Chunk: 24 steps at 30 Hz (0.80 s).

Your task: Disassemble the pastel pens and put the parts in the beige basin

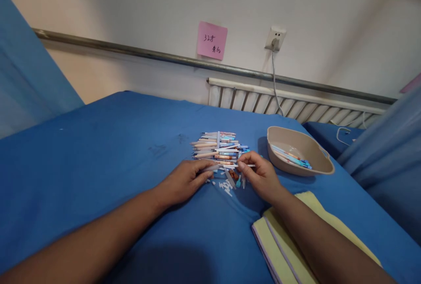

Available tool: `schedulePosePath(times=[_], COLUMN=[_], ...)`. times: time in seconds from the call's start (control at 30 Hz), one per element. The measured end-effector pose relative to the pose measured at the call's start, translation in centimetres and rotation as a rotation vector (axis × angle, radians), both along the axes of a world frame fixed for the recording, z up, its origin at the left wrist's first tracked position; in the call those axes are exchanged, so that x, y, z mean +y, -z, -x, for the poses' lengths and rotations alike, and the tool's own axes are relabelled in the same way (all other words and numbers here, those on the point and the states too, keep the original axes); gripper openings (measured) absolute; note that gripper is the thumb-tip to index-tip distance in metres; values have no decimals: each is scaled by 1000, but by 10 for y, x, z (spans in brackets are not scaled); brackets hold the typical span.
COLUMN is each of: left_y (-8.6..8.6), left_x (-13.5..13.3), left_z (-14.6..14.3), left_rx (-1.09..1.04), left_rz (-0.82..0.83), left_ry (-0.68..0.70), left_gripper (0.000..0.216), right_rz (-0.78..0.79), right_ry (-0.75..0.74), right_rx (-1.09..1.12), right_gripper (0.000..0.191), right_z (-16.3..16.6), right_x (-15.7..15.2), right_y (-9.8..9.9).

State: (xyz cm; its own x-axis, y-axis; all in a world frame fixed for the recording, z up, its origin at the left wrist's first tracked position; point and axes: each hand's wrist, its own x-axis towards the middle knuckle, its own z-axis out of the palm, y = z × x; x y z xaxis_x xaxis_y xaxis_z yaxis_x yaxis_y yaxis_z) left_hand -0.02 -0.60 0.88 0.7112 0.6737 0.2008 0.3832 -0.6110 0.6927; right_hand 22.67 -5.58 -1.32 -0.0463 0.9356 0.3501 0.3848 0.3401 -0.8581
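Slim white plastic rod (231, 167) lies left of the beige plastic basin (317, 156), pinched by right hand (261, 176); left hand (186, 181) pinches pale translucent barrel (213, 168). Apparently aligning parts; next calls for steadiness.

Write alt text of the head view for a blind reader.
A left hand holds a greyish translucent pen barrel and a right hand a thin white rod, beside multicoloured slender pens on blue cloth. Rightward are a beige plastic basin holding more pens and a folded yellow towel.

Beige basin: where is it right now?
Head view, right of centre: the beige basin sits on the blue sheet, just right of the right hand and beyond the folded yellow cloth.
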Motion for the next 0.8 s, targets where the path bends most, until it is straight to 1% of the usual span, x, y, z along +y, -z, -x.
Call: schedulePosePath(times=[0.1, 0.3, 0.37, 0.5, 0.63, 0.73, 0.8], left_y=[1, 3, 3, 1, 0, 2, 5], left_x=[1, -6, -9, -17, -21, -21, -18], left_z=[0, -4, -6, -11, -13, -14, -14], left_rx=[12, 135, 140, 131, 152, 145, 123], left_rz=[9, -18, -5, 56, 139, 194, 238], left_ry=[28, 98, 108, 115, 140, 141, 139], left_gripper=[28, 26, 24, 26, 27, 27, 29], right_rz=[24, 57, 43, 31, 117, 225, 271], right_ry=[-27, -126, -165, -285, -399, -447, -429], right_rx=[42, -45, -36, 51, 223, 490, 667], right_gripper=[13, 13, 20, 45, 55, 64, 69], right_z=[-2, 4, 10, 16, 15, 15, 14], right_x=[0, -1, -6, -14, -15, -12, -10], right_y=[-1, 2, 1, -5, -9, -12, -16])
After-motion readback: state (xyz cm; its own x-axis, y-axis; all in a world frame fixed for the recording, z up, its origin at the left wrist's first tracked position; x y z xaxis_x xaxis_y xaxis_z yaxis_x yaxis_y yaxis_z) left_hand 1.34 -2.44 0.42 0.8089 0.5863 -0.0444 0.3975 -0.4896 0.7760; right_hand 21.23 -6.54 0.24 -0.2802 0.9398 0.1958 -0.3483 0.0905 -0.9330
